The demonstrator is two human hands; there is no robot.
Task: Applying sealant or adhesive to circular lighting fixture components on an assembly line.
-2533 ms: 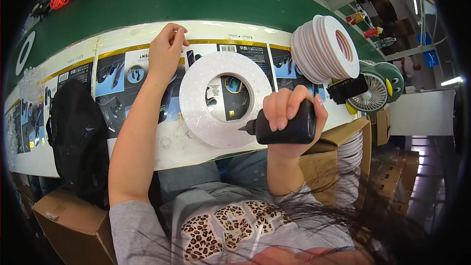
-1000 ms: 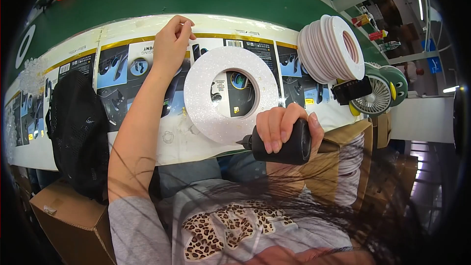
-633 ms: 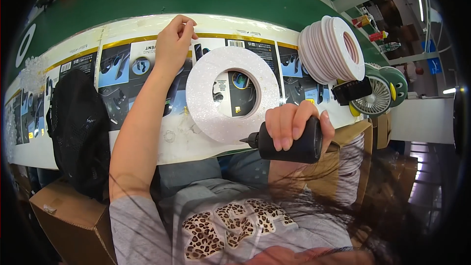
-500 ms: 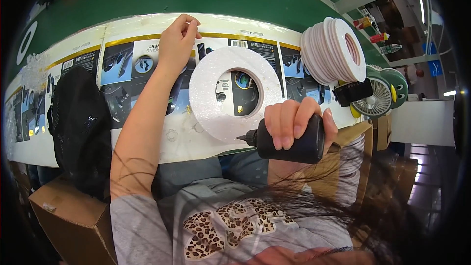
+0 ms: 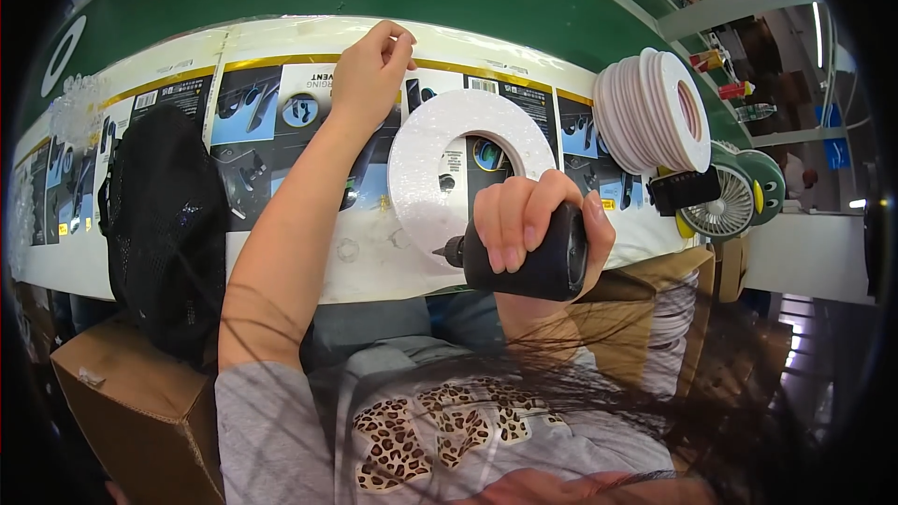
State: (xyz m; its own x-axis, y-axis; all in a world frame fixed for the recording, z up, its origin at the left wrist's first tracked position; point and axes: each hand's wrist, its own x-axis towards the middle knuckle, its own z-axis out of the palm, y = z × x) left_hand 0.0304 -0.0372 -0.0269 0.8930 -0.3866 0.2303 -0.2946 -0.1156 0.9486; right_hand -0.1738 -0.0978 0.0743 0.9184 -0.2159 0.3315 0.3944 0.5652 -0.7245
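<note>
My right hand [image 5: 538,215] is wrapped round a black squeeze bottle [image 5: 519,271] with a narrow pointed nozzle. The bottle lies tilted in the grip, its nozzle toward the left over the near edge of a white ring [image 5: 419,178]. This thick, flat ring rests on the printed sheets [image 5: 248,145] on the table. Beyond the ring's far left side, my left hand [image 5: 372,70] has its fingers curled in loosely, and I see nothing in them. The left forearm crosses the sheets beside the ring without covering it.
At the right stand a stack of white rings [image 5: 645,112], a dark phone-like block [image 5: 685,192] and a green fan [image 5: 725,201]. A black bag [image 5: 164,224] hangs over the left table edge above a cardboard box [image 5: 136,402]. Crumpled clear plastic [image 5: 77,112] lies far left.
My right hand has brought the squeeze bottle slightly left relative to the ring, so its nozzle is now over the ring's near edge. The whole view has shifted a little; my left hand stays curled.
</note>
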